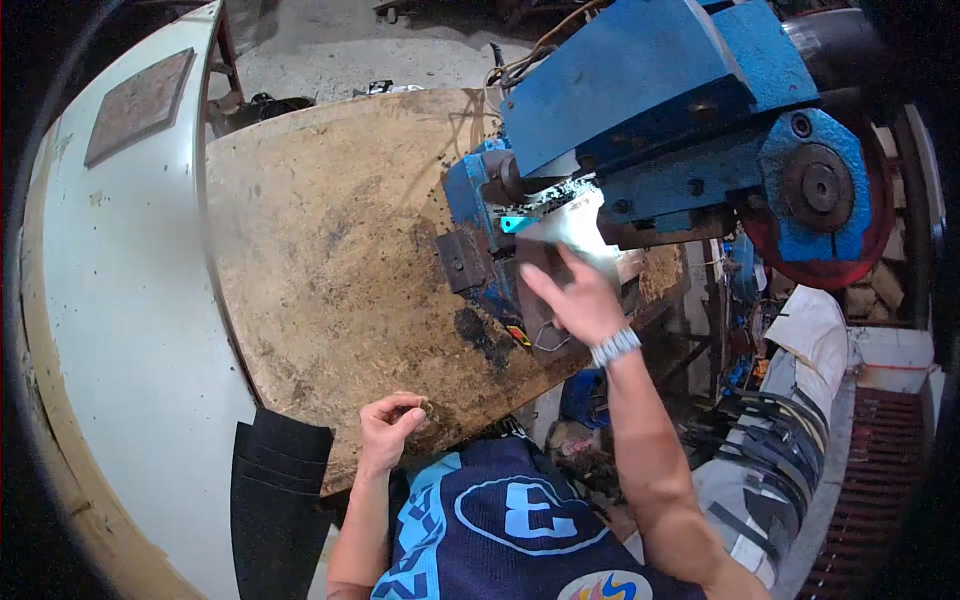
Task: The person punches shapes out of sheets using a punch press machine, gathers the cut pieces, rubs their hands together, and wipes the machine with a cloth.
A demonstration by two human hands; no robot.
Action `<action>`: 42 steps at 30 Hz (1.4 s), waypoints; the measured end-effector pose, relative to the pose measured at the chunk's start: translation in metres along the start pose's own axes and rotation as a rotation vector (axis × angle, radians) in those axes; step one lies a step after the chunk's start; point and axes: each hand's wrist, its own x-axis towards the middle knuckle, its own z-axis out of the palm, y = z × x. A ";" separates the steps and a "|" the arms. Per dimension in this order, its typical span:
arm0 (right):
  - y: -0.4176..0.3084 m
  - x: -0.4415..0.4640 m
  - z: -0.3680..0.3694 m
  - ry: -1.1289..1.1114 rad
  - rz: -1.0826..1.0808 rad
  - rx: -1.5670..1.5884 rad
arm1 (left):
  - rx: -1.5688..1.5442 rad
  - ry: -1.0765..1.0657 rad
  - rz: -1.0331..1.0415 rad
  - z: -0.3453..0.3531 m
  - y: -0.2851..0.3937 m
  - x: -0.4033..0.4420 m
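Note:
Low on the worn wooden table, my left hand is closed in a pinch. A small, thin ring-like thing shows at its fingertips, too fine to make out. My right hand, with a metal-band watch on its wrist, reaches toward the blue machine. Its thumb and index finger are stretched out and apart over a greyish flat plate. Just beyond the fingers lies a shiny, lit metal surface. Whether the fingertips touch it I cannot tell. A small turquoise tab with a hole sits beside the machine's jaw.
The wooden table is stained and scattered with dark specks. At left stands a pale panel bearing a brown rectangular plate. Black strips hang by the table's near corner. A red wheel and a strapped white bundle are at right.

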 end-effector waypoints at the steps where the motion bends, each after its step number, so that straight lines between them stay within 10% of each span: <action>1: 0.006 -0.018 -0.009 -0.045 0.014 0.029 | -0.004 0.011 -0.001 -0.001 -0.001 0.001; 11: 0.198 0.085 -0.062 0.330 -0.460 -0.496 | 0.001 0.063 0.168 -0.003 -0.023 0.001; 17: 0.195 0.163 -0.087 -0.031 -0.347 -0.689 | 0.182 0.325 0.253 0.025 -0.021 -0.013; 20: 0.193 0.185 -0.091 0.120 -0.932 -1.256 | 0.086 0.411 0.258 0.055 -0.027 -0.035; 31: 0.127 0.168 -0.108 0.064 -1.057 -0.964 | 0.113 0.646 0.492 0.166 -0.084 -0.079; 33: 0.117 0.170 -0.111 -0.205 -0.757 -1.035 | 0.138 0.603 0.531 0.182 -0.083 -0.077; 38: 0.163 0.232 -0.083 0.167 -1.209 -0.661 | 0.133 0.634 0.493 0.207 -0.081 -0.081; 42: 0.183 0.185 -0.109 0.144 -1.073 -0.410 | -0.070 0.505 0.561 0.213 -0.086 -0.080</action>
